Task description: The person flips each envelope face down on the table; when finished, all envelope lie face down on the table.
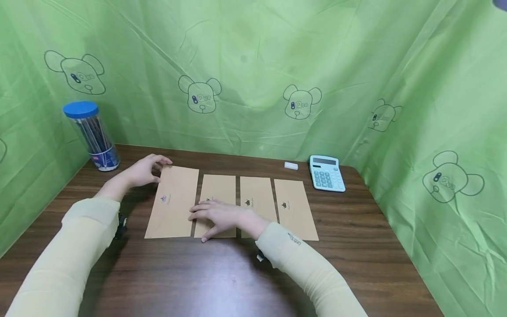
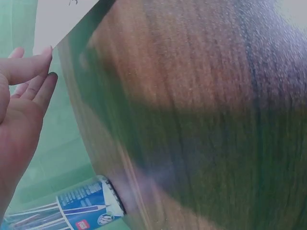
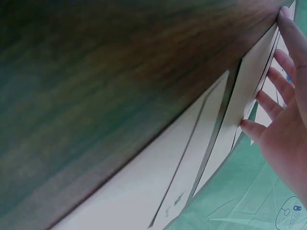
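Several brown paper envelopes, each with a small crown print, lie in a row on the wooden table. My left hand (image 1: 144, 171) pinches the far left corner of the leftmost envelope (image 1: 174, 207). In the left wrist view, that corner of the envelope (image 2: 53, 26) sits at the fingertips, its far end raised. My right hand (image 1: 218, 215) rests with fingers spread over the second envelope (image 1: 218, 182), its fingertips near the gap beside the leftmost one. The right forearm partly covers the third envelope (image 1: 257, 191). The fourth envelope (image 1: 295, 211) lies flat at the right end.
A clear canister of pens with a blue lid (image 1: 89, 132) stands at the back left. A white eraser (image 1: 291, 165) and a light blue calculator (image 1: 326, 173) lie at the back right. Green curtain (image 1: 245, 53) encloses the table's back and sides.
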`<state>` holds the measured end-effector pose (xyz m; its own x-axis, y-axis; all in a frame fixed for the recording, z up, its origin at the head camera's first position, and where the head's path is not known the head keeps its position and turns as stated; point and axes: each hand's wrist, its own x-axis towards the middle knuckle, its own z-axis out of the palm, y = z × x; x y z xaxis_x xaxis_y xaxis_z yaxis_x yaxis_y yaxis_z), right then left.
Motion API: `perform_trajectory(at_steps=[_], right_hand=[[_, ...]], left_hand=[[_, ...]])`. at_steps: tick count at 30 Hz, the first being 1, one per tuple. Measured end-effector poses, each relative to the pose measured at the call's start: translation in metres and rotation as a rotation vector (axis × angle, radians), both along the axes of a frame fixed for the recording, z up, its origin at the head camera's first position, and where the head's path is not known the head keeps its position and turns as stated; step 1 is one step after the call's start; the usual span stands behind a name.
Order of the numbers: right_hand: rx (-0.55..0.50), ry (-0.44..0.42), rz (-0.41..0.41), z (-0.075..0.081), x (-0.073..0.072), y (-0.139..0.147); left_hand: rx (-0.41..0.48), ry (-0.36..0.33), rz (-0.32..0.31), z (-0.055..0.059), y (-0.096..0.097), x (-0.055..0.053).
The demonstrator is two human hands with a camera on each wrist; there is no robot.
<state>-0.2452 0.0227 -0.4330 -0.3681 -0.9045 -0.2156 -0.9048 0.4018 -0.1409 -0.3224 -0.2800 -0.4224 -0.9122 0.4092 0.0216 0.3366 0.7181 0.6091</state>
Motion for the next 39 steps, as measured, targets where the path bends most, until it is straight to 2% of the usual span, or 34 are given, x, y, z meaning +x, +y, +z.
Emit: perform_trajectory(at_steps=[5, 11, 18, 23, 28, 33, 39], right_hand=[[0.012, -0.004, 0.001, 0.002, 0.000, 0.000], [0.002, 0.007, -0.029, 0.004, 0.001, 0.000], [-0.060, -0.051, -0.057, 0.003, 0.003, -0.004], [-0.126, -0.108, -0.059, 0.004, 0.006, -0.006], [-0.215, -0.217, -0.119, 0.011, 0.012, -0.014], [-0.348, -0.298, -0.191, 0.023, 0.019, -0.026], [-0.506, -0.374, -0.256, 0.032, 0.023, -0.032]], left_hand=[[0.007, 0.009, -0.019, 0.005, -0.001, 0.002], [-0.016, 0.012, 0.010, 0.008, -0.002, 0.005], [-0.039, 0.091, -0.006, 0.011, -0.007, 0.006], [-0.077, 0.154, -0.019, 0.018, -0.008, 0.005], [-0.083, 0.218, -0.029, 0.025, -0.006, 0.003], [-0.043, 0.211, -0.032, 0.035, 0.000, 0.000], [-0.007, 0.198, -0.069, 0.051, 0.010, -0.002]])
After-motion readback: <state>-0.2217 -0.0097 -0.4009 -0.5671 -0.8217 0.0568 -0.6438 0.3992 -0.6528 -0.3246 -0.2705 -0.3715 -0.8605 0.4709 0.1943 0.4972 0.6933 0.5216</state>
